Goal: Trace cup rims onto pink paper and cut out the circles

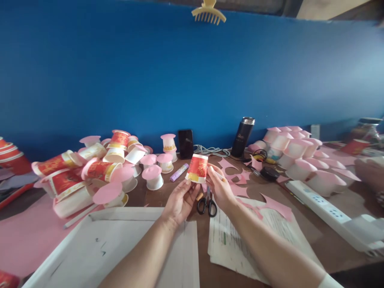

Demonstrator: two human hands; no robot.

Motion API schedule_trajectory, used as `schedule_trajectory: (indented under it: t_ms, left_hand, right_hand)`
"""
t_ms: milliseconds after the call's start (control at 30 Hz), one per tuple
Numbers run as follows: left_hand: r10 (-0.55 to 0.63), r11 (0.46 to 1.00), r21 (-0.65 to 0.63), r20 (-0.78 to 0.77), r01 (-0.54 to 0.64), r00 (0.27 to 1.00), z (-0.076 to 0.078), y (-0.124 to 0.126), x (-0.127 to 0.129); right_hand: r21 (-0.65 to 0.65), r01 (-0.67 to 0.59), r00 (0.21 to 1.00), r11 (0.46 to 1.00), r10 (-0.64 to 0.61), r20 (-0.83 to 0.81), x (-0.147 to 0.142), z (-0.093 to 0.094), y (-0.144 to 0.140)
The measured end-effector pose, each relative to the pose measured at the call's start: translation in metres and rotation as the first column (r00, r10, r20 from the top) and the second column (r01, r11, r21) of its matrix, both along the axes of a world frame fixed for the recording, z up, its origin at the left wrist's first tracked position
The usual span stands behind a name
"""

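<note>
Hands meet above the brown wooden desk (168, 196), sharing one small red-and-yellow printed paper cup (197, 168). The left hand (180, 202) grips the cup from below with fingers closed around its lower rim; the right hand (220, 188) pinches its side from the right. The cup is held upside down and tilted, its white rim lowest, with a yellow band and red pattern on the wall. Black-handled scissors (207, 204) lie just below the cup, between both hands. A purple glue stick (179, 172) lies left of the cup.

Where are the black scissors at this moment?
In the head view, the scissors lie on the table near the centre, just below both hands, left of the pink scraps.
</note>
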State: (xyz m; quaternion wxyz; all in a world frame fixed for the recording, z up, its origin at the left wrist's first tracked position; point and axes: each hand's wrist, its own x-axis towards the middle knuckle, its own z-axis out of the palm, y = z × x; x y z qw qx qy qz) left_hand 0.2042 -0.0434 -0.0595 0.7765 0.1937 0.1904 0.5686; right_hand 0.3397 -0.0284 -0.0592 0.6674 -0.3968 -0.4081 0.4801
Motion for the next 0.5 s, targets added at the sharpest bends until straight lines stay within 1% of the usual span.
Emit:
schedule_trajectory:
  t_ms: [67, 167, 233, 300, 400, 500]
  left_hand:
    - [0.004, 1.000, 0.001, -0.015, -0.004, 1.000, 0.0008, -0.0015, 0.0013]
    - [-0.007, 1.000, 0.026, -0.052, 0.009, 0.999, 0.0028, -0.0050, 0.0034]
    - [-0.024, 0.999, 0.045, -0.071, 0.027, 0.997, 0.0042, -0.0073, 0.0047]
    - [-0.035, 0.997, 0.061, -0.081, 0.039, 0.996, 0.0052, -0.0087, 0.0057]
    - [-0.045, 0.996, 0.074, -0.088, 0.051, 0.995, 0.0055, -0.0090, 0.0065]
    - [-0.040, 0.996, 0.073, -0.101, 0.048, 0.994, 0.0041, -0.0077, 0.0073]
  right_hand:
    - [0.034, 0.021, 0.997, 0.999, -0.023, 0.067, -0.0024, -0.0003, -0.0014]
    - [0.100, 0.101, 0.974, 0.990, -0.119, 0.191, -0.0056, -0.0026, -0.0020]
    - [0.128, 0.133, 0.958, 0.983, -0.160, 0.238, -0.0075, -0.0040, -0.0017]
    - [0.137, 0.138, 0.949, 0.981, -0.170, 0.264, -0.0085, -0.0041, -0.0018]
    - [0.115, 0.095, 0.954, 0.989, -0.124, 0.274, -0.0078, -0.0026, -0.0024]
    - [0.056, -0.004, 0.962, 0.998, -0.011, 0.272, -0.0055, -0.0038, -0.0019]
